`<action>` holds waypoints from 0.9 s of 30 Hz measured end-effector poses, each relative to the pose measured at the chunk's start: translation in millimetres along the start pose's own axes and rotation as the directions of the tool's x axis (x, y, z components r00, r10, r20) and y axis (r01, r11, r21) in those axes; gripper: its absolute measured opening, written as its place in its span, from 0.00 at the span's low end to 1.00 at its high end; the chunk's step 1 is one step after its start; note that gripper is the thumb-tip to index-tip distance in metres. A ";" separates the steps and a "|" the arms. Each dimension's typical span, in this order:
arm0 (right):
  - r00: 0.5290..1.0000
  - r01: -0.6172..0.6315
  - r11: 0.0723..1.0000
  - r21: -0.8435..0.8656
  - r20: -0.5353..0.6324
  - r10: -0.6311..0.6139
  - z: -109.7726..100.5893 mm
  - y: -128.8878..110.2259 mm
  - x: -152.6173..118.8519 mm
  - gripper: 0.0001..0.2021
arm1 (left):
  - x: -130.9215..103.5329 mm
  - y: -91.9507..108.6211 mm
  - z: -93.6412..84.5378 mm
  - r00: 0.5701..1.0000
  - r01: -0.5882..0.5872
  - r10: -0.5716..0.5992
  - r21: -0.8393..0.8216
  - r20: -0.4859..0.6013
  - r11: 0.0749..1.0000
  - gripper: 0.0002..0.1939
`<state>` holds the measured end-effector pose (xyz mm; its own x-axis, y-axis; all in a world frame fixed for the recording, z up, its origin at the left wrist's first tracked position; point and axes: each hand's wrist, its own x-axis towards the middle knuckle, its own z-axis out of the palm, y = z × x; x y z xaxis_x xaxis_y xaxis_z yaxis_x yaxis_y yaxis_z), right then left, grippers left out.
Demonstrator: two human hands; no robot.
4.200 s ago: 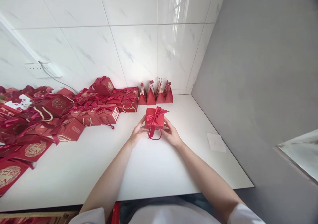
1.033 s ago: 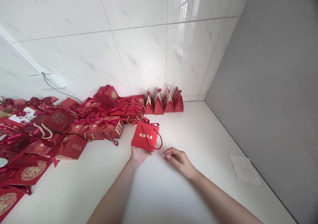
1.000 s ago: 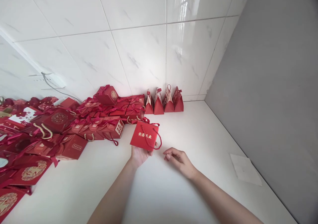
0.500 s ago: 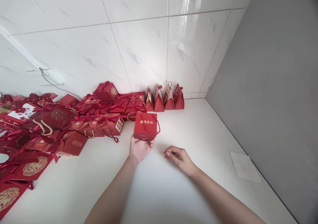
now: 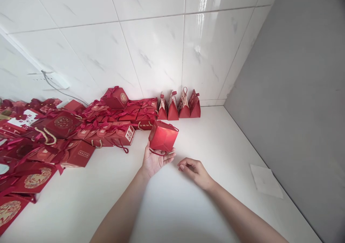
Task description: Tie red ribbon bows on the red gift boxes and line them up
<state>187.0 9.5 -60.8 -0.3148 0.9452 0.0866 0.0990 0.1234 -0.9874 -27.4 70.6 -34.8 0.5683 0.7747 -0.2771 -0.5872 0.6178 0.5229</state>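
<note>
My left hand [image 5: 157,161] holds a small red gift box [image 5: 163,137] with dark red rope handles, tilted over the table. The box rests on the palm and fingers, and a plain folded face of it shows. One rope handle loops along its upper edge and another hangs by my palm. To the right, my right hand [image 5: 192,169] lies low over the white tabletop, apart from the box. Its fingers are curled inward with the thumb near the fingertips, and I see nothing held in them.
Many red gift boxes [image 5: 78,153] with ribbons and rope handles cover the left of the white table [image 5: 215,142]. Several triangular boxes [image 5: 184,108] stand by the tiled wall. A white paper sheet [image 5: 266,181] lies at the right, beside a grey panel [image 5: 296,92].
The red gift box has turned in my left hand, from its gold-lettered face to a plain folded face, and shifted slightly right. My left fingers have straightened somewhat. My right hand has stayed put.
</note>
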 end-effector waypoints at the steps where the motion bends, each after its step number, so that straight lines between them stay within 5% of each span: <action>1: 1.000 0.001 1.000 0.000 -0.001 -0.001 -0.1 0.1 -0.1 0.12 | 0.2 0.3 -0.4 1.000 0.015 -0.015 -0.009 0.002 1.000 0.42; 20: 1.000 0.003 1.000 -0.005 0.013 -0.003 -1.1 -0.5 -0.4 0.12 | 1.8 2.9 -5.7 0.997 0.075 -0.074 -0.119 0.015 0.990 0.41; 27: 0.999 -0.002 1.000 -0.022 -0.042 0.001 0.1 0.2 0.5 0.13 | 2.5 -4.6 -9.2 0.995 -0.054 0.046 0.085 0.086 0.995 0.37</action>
<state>186.8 10.0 -61.0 -0.2749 0.9572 0.0906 0.1210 0.1279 -0.9844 -28.6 71.0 -45.2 0.5880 0.7881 -0.1821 -0.5659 0.5617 0.6035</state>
